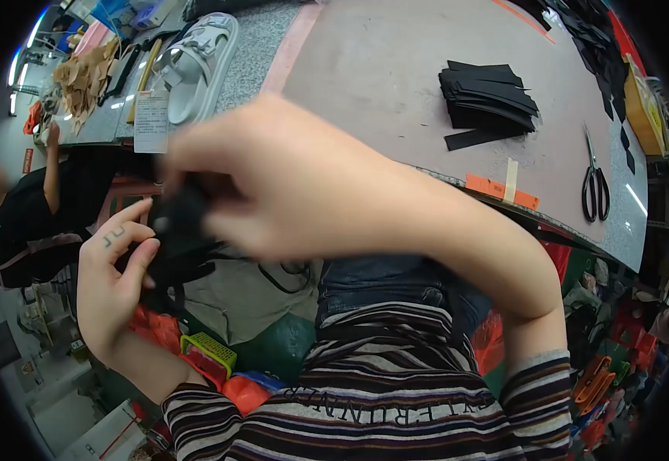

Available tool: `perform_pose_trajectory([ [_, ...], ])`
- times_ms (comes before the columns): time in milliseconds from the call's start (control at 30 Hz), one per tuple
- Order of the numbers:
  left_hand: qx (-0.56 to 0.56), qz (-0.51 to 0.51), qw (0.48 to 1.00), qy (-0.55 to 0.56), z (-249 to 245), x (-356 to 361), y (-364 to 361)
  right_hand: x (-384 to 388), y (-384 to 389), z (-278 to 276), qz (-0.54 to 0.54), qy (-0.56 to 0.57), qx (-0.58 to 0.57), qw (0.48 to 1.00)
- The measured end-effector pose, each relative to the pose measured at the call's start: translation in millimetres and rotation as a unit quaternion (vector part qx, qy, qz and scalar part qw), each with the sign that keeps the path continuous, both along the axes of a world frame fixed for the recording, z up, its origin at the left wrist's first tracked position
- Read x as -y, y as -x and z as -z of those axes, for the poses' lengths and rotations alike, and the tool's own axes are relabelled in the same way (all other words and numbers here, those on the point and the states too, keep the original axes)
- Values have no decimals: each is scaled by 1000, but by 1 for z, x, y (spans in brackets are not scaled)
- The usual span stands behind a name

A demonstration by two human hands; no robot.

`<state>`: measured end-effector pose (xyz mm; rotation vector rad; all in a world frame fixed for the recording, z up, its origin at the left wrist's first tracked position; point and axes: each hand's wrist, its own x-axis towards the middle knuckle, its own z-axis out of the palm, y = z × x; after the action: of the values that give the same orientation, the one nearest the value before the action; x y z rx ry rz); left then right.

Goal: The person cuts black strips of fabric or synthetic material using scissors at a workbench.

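Both of my hands are raised at the left, around a bundle of black strips (177, 238). My left hand (118, 269) pinches its left edge between thumb and fingers. Blurred by motion, my right hand (235, 180) curls over the top of the bundle; what its fingertips hold cannot be made out. On the table (365, 84) lies a stack of black strips (488, 100), with black-handled scissors (595, 188) to the right of it.
White sandals (196, 73) and a printed paper card (151, 121) are at the table's upper left. Orange tape (500, 192) marks the near edge. A yellow-green basket (210, 352) is below my left forearm. A person (35, 192) is at the far left.
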<state>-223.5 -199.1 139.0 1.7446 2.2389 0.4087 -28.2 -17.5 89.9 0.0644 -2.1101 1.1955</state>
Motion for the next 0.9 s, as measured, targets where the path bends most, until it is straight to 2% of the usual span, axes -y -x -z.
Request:
perform_pose_trajectory([
  [67,-162,-8,984,72,15,15,8,4,-3,-8,-11,41,-92,995],
  [100,-84,2,995,52,16,18,9,3,-2,-7,-10,17,-88,996],
  [167,110,19,994,-3,16,16,6,-5,0,4,6,-59,88,994],
  [233,323,45,941,-86,16,13,3,4,0,5,-31,23,-4,999],
  [300,413,71,896,-145,12,8,2,17,-3,2,-63,48,-117,990],
  [333,415,75,890,-170,5,9,2,23,-4,-1,-81,54,-172,980],
  [367,411,82,888,-190,-1,5,4,22,-11,10,-49,-20,-147,988],
  [400,411,100,880,-215,-9,4,5,23,-24,28,-43,-86,8,995],
  [433,417,123,868,-240,-19,2,6,23,-39,41,-49,-146,174,973],
  [467,433,163,845,-269,-34,1,7,23,-54,59,-64,-172,229,956],
  [533,482,245,784,-306,-70,-2,6,33,-88,93,-43,-139,258,955],
  [567,509,289,745,-319,-86,-3,4,35,-109,100,-45,-80,283,955],
  [633,546,339,703,-306,-88,-12,2,38,-156,111,15,22,225,974],
  [667,562,356,690,-285,-80,-17,2,34,-183,106,78,53,215,972],
  [700,556,329,721,-249,-53,-27,4,28,-212,96,141,87,200,966],
  [733,467,280,810,-218,-5,-39,3,22,-243,81,252,118,216,936],
  [767,404,178,889,-126,18,-57,-26,13,-277,72,350,120,254,894],
  [800,329,90,940,-12,40,-74,-55,2,-309,75,486,51,239,839],
  [833,311,95,945,32,54,-96,-103,-13,-345,80,574,-14,238,783],
  [900,367,178,912,47,92,-115,-149,-34,-406,87,670,-86,309,669],
])
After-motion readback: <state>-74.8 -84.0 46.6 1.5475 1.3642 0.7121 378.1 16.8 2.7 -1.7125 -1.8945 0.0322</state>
